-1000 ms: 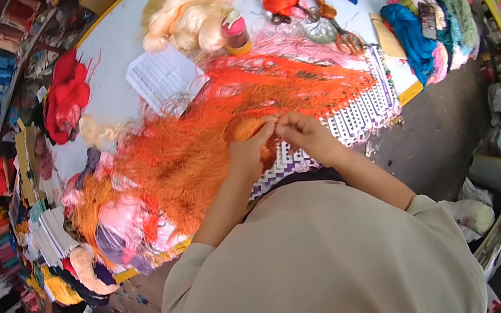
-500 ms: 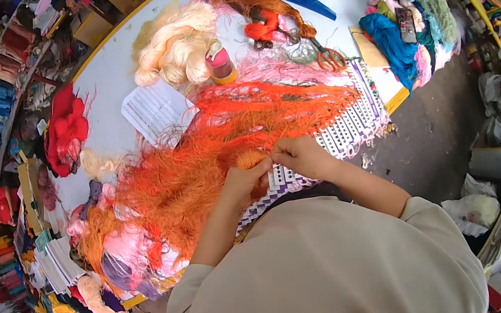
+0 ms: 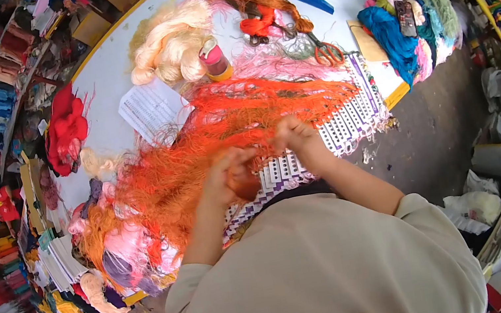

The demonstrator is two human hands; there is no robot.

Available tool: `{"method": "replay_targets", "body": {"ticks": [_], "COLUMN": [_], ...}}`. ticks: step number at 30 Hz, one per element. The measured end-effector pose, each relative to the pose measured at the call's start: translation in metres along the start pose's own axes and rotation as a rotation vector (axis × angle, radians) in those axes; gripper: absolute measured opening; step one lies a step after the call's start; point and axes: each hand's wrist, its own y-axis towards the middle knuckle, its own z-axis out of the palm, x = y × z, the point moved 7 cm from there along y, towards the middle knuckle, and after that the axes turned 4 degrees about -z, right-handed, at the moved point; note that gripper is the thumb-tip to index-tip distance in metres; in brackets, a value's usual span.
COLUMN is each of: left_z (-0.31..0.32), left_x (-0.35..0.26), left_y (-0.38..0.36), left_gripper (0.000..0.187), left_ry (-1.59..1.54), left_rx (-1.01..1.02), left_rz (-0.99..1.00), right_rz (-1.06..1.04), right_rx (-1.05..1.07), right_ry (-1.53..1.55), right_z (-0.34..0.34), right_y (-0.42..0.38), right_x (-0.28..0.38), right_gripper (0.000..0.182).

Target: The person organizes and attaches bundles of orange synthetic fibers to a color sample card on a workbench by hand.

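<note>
My left hand (image 3: 227, 175) is curled round a bundle of orange-brown thread (image 3: 245, 187), its fingers slightly blurred. A short way to the right, my right hand (image 3: 299, 141) is raised with its fingers pinched; whatever lies between them is too fine and blurred to make out. Under and beside both hands run white cards with rows of dark holes (image 3: 283, 167), set side by side in a long slanting row. Long loose orange threads (image 3: 242, 107) hang from the cards and spread over the table to the left.
Beyond the threads on the white table (image 3: 104, 68) lie a printed sheet (image 3: 155, 111), a pink-and-brown thread cone (image 3: 215, 62), cream yarn (image 3: 167, 47) and scissors with orange handles (image 3: 328, 54). A remote control (image 3: 406, 18) rests on blue and green skeins (image 3: 391, 41) at right.
My hands, close together before, have drawn apart. The left moved left and slightly down with the thread bundle; the right lifted a little.
</note>
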Motion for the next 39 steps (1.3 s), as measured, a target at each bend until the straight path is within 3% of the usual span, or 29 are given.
{"method": "replay_targets", "body": {"ticks": [2, 5, 6, 7, 8, 9, 10, 12, 13, 14, 15, 16, 17, 18, 20, 22, 24, 27, 30, 31, 32, 33, 34, 36, 37, 39], "left_z": [-0.041, -0.120, -0.130, -0.133, -0.129, -0.122, -0.102, -0.076, -0.064, -0.053, -0.049, -0.041, -0.039, -0.034, -0.037, -0.040, -0.026, 0.000, -0.007, -0.020, -0.035, -0.046, 0.015, 0.002, -0.015, -0.028], "left_x": [-0.029, -0.081, -0.095, -0.108, -0.117, -0.125, -0.123, -0.095, -0.071, -0.043, -0.009, 0.017, 0.043, 0.066, 0.099, 0.124, 0.133, 0.122, 0.124, 0.128, 0.142, 0.165, 0.142, 0.148, 0.153, 0.156], "left_y": [-0.013, -0.050, -0.069, -0.090, -0.103, -0.113, -0.113, -0.081, -0.056, -0.029, -0.002, 0.025, 0.050, 0.069, 0.104, 0.129, 0.140, 0.144, 0.144, 0.139, 0.144, 0.162, 0.152, 0.153, 0.157, 0.156], "left_gripper": [0.019, 0.022, 0.024, 0.025, 0.026, 0.028, 0.031, 0.033, 0.032, 0.031, 0.031, 0.027, 0.023, 0.019, 0.020, 0.019, 0.017, 0.016, 0.019, 0.019, 0.019, 0.016, 0.015, 0.013, 0.010, 0.007], "left_ry": [-0.121, -0.113, -0.235, -0.353, -0.354, -0.354, -0.331, -0.172, -0.170, -0.167, -0.200, -0.126, -0.091, -0.025, 0.342, 0.589, 0.587, 0.598, 0.588, 0.561, 0.534, 0.168, -0.028, -0.004, 0.049, 0.201], "left_rx": [-0.070, -0.213, -0.292, -0.375, -0.314, -0.250, -0.229, -0.162, -0.131, -0.098, -0.116, -0.092, -0.188, -0.289, -0.472, -0.513, -0.524, -0.552, -0.554, -0.549, -0.500, -0.431, -0.369, -0.361, -0.389, -0.424], "left_rz": [0.089, 0.317, 0.386, 0.456, 0.509, 0.564, 0.596, 0.453, 0.330, 0.208, 0.012, -0.045, -0.136, -0.221, -0.249, -0.283, -0.301, -0.212, -0.266, -0.362, -0.447, -0.316, -0.316, -0.371, -0.337, -0.383], "right_rz": [0.091, 0.072, -0.004, -0.063, -0.370, -0.470, -0.499, -0.488, -0.471, -0.443, -0.092, -0.342, 0.018, 0.167, 0.092, 0.274, 0.331, 0.275, 0.286, 0.240, 0.340, 0.361, 0.483, 0.654, 0.503, 0.421], "right_rx": [-0.198, -0.523, -0.563, -0.836, -0.998, -1.013, -1.331, -1.279, -1.112, -0.890, -0.679, -0.517, -0.434, -0.302, -0.048, 0.055, 0.110, 0.167, 0.273, 0.316, 0.343, 0.350, 0.293, 0.227, 0.311, 0.290], "right_ry": [0.060, -0.223, -0.435, -0.406, -0.380, -0.427, -0.451, -0.527, -0.711, -1.292, -0.987, -0.944, -0.798, -1.033, -1.120, -1.160, -1.207, -1.239, -1.147, -1.121, -1.115, -1.154, -1.091, -0.943, -1.009, -1.079], "right_z": [-0.057, -0.195, -0.253, -0.333, -0.375, -0.428, -0.433, -0.437, -0.404, -0.364, -0.372, -0.376, -0.320, -0.258, -0.194, -0.172, -0.158, -0.168, -0.163, -0.168, -0.171, -0.182, -0.179, -0.182, -0.178, -0.169], "right_y": [-0.008, -0.043, -0.056, -0.078, -0.104, -0.132, -0.152, -0.145, -0.117, -0.086, -0.065, -0.051, -0.032, -0.023, -0.010, -0.003, -0.001, 0.002, 0.003, 0.000, 0.000, -0.004, -0.003, -0.002, 0.001, 0.004], "right_x": [-0.002, 0.020, 0.049, 0.076, 0.126, 0.171, 0.205, 0.213, 0.197, 0.171, 0.116, 0.044, 0.004, -0.015, -0.058, -0.099, -0.106, -0.119, -0.114, -0.131, -0.136, -0.156, -0.142, -0.140, -0.141, -0.124], "right_gripper": [0.007, 0.018, 0.016, 0.016, 0.015, 0.017, 0.017, 0.015, 0.017, 0.016, 0.024, 0.028, 0.028, 0.026, 0.019, 0.019, 0.014, 0.016, 0.013, 0.017, 0.022, 0.026, 0.027, 0.027, 0.024, 0.017]}}
